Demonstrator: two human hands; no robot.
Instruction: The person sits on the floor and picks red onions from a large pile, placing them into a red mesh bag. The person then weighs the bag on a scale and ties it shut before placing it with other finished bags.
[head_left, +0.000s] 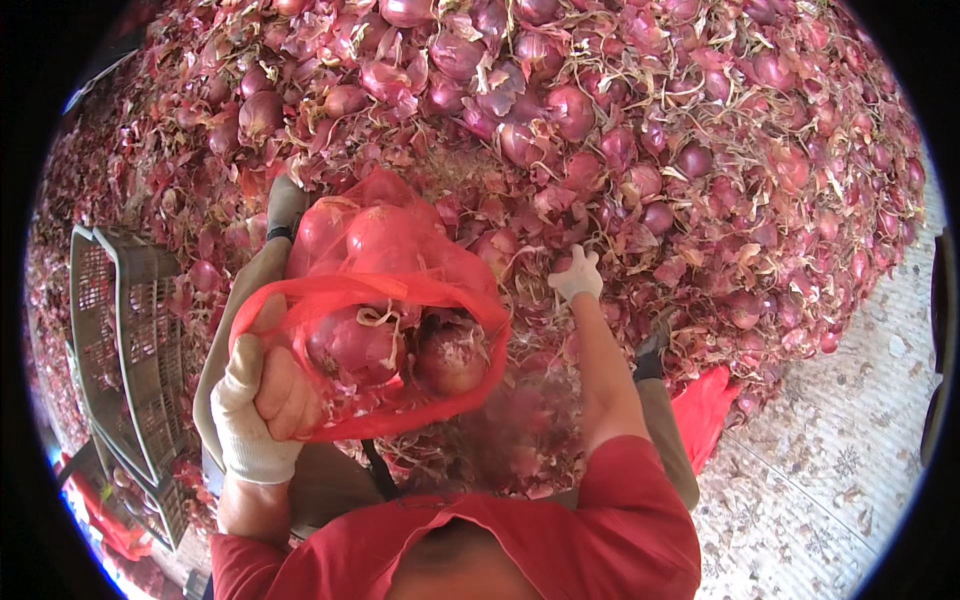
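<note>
My left hand (262, 409), in a pale knit glove with bare-looking fingers, grips the rim of a red mesh bag (390, 281). The bag's mouth faces up towards me, and large red onions (356, 345) lie inside it, some seen through the mesh. To the right, my right hand (577, 276), in a whitish glove, reaches down into the onion pile with some fingers spread. A dark red onion lies at its fingertips; whether it is gripped is unclear. Dry skins and stringy roots surround that hand.
A big heap of red onions (570, 112) with loose skins spans the far side. At left stands a grey-green plastic crate (146, 360) on its side. Another red mesh bag (701, 416) lies by my right leg, beside skin-littered pale floor (802, 480). My feet rest at the heap's edge.
</note>
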